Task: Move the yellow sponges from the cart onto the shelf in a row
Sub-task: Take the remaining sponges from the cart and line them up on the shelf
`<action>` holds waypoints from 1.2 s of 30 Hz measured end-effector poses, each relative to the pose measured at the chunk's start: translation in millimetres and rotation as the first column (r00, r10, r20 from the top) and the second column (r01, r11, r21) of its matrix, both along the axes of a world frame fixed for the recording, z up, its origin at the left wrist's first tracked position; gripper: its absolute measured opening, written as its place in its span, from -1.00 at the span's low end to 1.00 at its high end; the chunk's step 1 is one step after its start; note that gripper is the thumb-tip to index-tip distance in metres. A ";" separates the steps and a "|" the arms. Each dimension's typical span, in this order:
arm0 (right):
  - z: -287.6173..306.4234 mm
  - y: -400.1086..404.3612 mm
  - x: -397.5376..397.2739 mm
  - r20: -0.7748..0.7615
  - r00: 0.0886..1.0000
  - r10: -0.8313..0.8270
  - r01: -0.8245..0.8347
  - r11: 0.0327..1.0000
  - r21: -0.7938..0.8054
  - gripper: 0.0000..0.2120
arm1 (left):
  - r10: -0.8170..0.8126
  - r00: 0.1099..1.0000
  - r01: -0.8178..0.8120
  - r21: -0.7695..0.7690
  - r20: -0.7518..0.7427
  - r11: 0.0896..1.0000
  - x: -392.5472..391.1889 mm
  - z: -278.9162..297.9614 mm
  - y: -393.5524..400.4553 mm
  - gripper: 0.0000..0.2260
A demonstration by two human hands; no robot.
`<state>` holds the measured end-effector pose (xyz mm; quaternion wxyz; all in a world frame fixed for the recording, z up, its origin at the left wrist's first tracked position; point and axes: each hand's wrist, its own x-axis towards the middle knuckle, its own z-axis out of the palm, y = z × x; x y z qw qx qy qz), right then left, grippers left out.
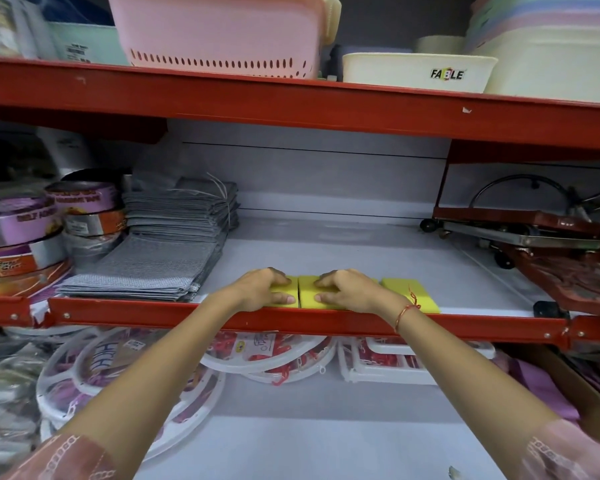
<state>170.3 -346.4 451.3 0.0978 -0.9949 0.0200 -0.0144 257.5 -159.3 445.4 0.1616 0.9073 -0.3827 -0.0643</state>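
Pink patterned sleeves (63,455) frame two bare forearms reaching up to the shelf (361,251). Her left hand (264,289) lies curled over the leftmost yellow sponge (286,292), thumb at its front edge; her right hand (350,292) grips the middle sponge (309,294) the same way. Both sponges touch. A third sponge (413,292) sits just beside them, uncovered, along the red front rail (291,322). Grey cloths (153,271) are stacked to the left.

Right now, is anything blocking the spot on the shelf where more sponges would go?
Nothing visible does. The shelf lies bare behind and right of the sponges; the grey cloths sit well left.
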 end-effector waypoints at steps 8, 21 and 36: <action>-1.5 7.2 0.6 0.010 1.000 0.010 -0.011 1.000 0.023 -0.53 | 0.015 1.000 -0.015 0.013 0.021 1.000 0.3 -2.1 1.8 -0.44; -3.3 7.8 -3.4 0.021 0.999 0.027 -0.028 0.999 0.030 -0.53 | 0.029 0.999 -0.030 0.015 0.043 0.999 -1.5 -5.9 5.2 -0.46; 13.0 -20.0 -23.0 0.133 0.991 -0.019 0.007 0.996 0.089 -0.59 | 0.038 0.999 -0.037 -0.058 0.031 0.998 -12.2 2.6 2.4 -0.40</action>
